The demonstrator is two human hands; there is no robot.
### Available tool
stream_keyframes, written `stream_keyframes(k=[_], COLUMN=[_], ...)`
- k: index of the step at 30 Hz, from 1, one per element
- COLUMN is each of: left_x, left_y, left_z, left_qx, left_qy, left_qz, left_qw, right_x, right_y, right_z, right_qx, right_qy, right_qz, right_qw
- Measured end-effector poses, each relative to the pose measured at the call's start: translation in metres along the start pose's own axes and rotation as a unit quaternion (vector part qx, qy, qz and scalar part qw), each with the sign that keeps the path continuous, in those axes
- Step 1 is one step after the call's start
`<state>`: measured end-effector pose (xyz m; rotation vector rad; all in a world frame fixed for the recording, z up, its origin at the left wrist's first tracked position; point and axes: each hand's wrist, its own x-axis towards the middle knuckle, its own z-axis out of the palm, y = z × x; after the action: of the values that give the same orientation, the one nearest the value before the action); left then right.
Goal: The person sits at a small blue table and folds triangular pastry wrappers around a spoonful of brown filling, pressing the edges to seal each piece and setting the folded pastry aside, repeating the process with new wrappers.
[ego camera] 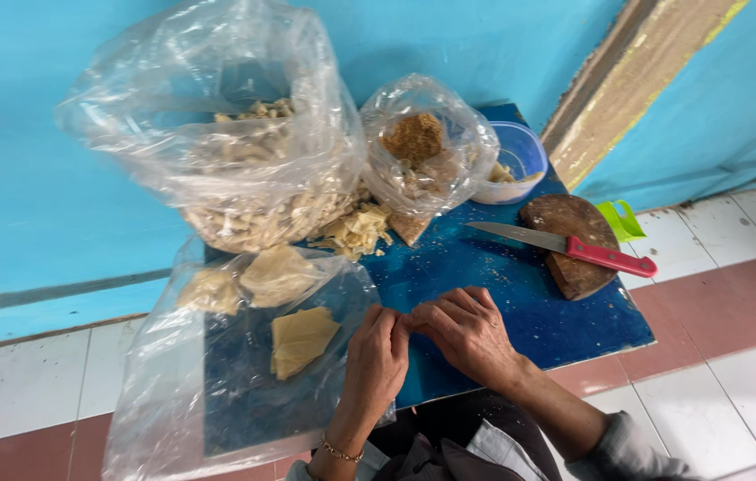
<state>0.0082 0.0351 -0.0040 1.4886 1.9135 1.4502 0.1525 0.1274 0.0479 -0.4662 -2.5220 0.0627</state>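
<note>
Meeting fingertip to fingertip, both hands (pixel 422 343) on bare blue table (pixel 520 303), near front edge.

hands: left hand (pixel 376 354) and right hand (pixel 467 334) touching at six o'clock on blue wooden board (pixel 520 303)
knife: red-handled steel knife (pixel 565 247) lying on round brown wooden block (pixel 574 245) at three o'clock

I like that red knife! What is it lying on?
The knife lies on a round, dark wooden board on the blue table. Its blade pokes past the board. Something green hides partly behind the board.

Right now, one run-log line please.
left hand and right hand: fingertips together over blue table | knife: on round board | bags: open
</note>
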Motion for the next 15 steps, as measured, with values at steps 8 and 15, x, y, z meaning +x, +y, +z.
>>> stream_keyframes(k=[8,15], left_x=[-0.036,-0.056], left_y=[-0.008,-0.028], left_z=[-0.071,-0.111], left_qx=[-0.048,0.145], left_qy=[0.139,0.261], left_qz=[-0.113,-0.058], left_qw=[0.983,0.953], right_x=[0.125,0.263], right_y=[0.002,-0.024], right_z=[-0.036,-0.029], right_qx=[-0.071,-0.141], right_qy=[0.112,0.242], right_qz=[-0.113,-0.219], right_qw=[0.985,0.935])
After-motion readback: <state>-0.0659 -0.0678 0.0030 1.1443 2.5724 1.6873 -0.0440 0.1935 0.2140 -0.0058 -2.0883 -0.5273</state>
